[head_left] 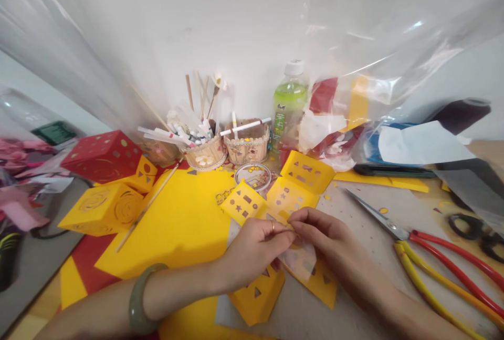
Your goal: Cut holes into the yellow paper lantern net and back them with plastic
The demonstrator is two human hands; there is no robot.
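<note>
My left hand (258,248), with a ring on one finger and a green bangle (137,303) on its wrist, is closed in a pinch. Opposite it, the fingertips of my right hand (328,232) are also pinched, almost meeting the left ones. Whatever lies between the fingertips is too small or hidden to make out. Below them hangs or lies a translucent whitish piece (305,258). Around and under both hands spreads a yellow folded card (289,195) with cut-out stars, triangles and other shapes. Its middle is covered by my fingers.
Large red-and-yellow-handled scissors (409,237) lie open at right, black-handled scissors (468,227) beyond. A red box (104,156) and yellow box (102,206) sit left, near a wooden stick (147,206). Marker baskets (207,153), a green drink bottle (289,103) and a round tin (252,176) stand behind.
</note>
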